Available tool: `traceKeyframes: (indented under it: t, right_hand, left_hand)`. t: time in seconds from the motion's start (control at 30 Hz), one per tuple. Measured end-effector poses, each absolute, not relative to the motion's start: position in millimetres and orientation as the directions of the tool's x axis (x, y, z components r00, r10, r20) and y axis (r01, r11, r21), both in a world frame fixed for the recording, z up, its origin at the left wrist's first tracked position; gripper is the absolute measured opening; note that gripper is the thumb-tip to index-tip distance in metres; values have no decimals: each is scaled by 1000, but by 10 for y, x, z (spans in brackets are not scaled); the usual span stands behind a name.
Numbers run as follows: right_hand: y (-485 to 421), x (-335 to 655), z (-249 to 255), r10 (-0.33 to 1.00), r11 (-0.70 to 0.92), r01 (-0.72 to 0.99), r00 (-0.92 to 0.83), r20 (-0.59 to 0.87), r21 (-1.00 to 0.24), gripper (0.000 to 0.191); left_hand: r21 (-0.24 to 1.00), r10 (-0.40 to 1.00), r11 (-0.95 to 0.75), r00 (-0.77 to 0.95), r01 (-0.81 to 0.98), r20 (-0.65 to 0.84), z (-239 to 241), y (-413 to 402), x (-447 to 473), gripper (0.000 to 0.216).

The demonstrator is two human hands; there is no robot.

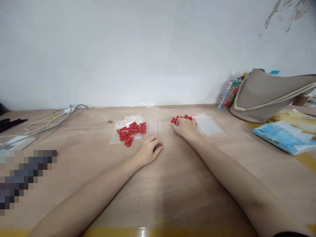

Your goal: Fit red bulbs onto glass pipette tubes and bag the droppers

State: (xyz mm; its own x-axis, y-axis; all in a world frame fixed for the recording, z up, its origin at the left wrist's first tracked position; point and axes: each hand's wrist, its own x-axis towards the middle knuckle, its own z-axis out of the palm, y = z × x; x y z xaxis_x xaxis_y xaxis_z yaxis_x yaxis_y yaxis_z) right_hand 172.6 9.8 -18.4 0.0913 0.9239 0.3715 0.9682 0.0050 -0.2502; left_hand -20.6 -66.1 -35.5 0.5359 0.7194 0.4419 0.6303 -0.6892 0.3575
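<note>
My right hand (pixel 184 126) rests palm down on a pile of small red capsule-shaped pieces (pixel 184 117), fingers curled over them; whether it grips any I cannot tell. My left hand (pixel 149 150) lies on the wooden table (pixel 172 177) with loosely curled fingers, holding nothing, just below a row of clear small tubes (pixel 160 128). To the left, more red pieces (pixel 130 131) lie on and in clear zip bags (pixel 116 138). Another stack of clear zip bags (pixel 211 126) sits right of my right hand.
A beige tote bag (pixel 266 95) leans at the back right beside a colourful packet (pixel 225 95). A blue tissue pack (pixel 283 136) and yellow packets (pixel 296 118) lie at the right. Grey cables (pixel 49 123) and a white power strip (pixel 17 142) are at the left.
</note>
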Motion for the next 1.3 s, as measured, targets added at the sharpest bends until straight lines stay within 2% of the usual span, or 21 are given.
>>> traceKeyframes:
  t: [0.13, 0.33, 0.53, 0.6, 0.73, 0.87, 1.03, 1.13, 1.3]
  right_hand:
    - [67, 1647, -193, 931, 112, 962, -15, 365, -247, 22]
    - [63, 1580, -172, 964, 25, 989, 14, 266, -143, 24]
    - [44, 1543, -135, 975, 1, 995, 21, 220, -103, 22]
    - [51, 1522, -149, 981, 5, 995, 15, 195, -100, 21]
    - [62, 1492, -181, 988, -13, 994, 30, 151, -111, 20]
    - [-21, 1512, -166, 967, -21, 989, 58, 249, -146, 23]
    - [-254, 1632, -195, 903, 96, 982, -18, 429, -162, 29]
    - [-415, 1734, -286, 902, 183, 965, -90, 422, -187, 24]
    - [-684, 1914, -385, 921, 271, 917, -158, 356, -294, 21]
  left_hand:
    - [353, 720, -688, 538, 634, 438, -352, -653, -205, 9]
    - [346, 723, -686, 544, 641, 425, -350, -655, -210, 10]
    - [327, 718, -688, 540, 648, 439, -351, -672, -188, 10]
    - [270, 718, -671, 514, 690, 470, -333, -644, -215, 10]
    - [17, 711, -510, 410, 860, 572, -273, -492, -397, 13]
    - [-149, 714, -376, 388, 915, 583, -234, -328, -612, 22]
    - [-188, 719, -384, 421, 904, 553, -239, -257, -693, 23]
    - [-204, 719, -399, 443, 894, 536, -254, -231, -705, 19]
    - [-236, 719, -373, 441, 897, 537, -282, -189, -717, 18]
